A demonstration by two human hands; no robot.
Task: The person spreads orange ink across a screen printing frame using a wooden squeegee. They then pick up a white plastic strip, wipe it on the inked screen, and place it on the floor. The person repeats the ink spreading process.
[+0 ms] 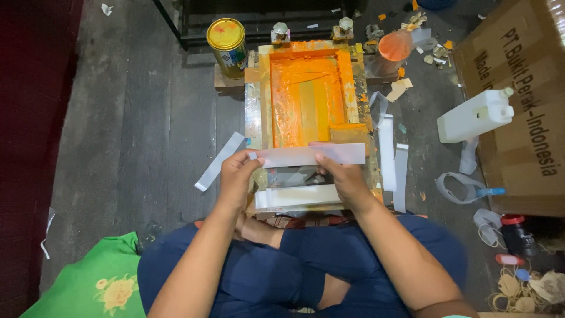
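A long white strip (312,155) is held flat and sideways, just above the near end of a wooden frame (262,88) that is full of orange paint. The left hand (238,174) pinches the left end of the strip, with the thumb on top and the fingers curled under it. The right hand (344,176) grips the strip nearer the middle, thumb on top, fingers closed around its lower edge. Both hands are shut on the strip. Right under the hands lies a stack of more white strips (297,196) on the near edge of the frame. A small orange block (348,133) sits inside the frame at the right corner, just behind the strip. The person sits cross-legged in dark blue trousers (353,253) on a dark floor (135,129). One loose strip (219,161) lies on the floor to the left, and two more strips (392,162) lie to the right of the frame. A yellow-topped can (226,40) stands at the far left corner of the frame. A white jug (475,115) lies on a big cardboard box (524,88) at the right. A green cloth (97,282) is at the bottom left.
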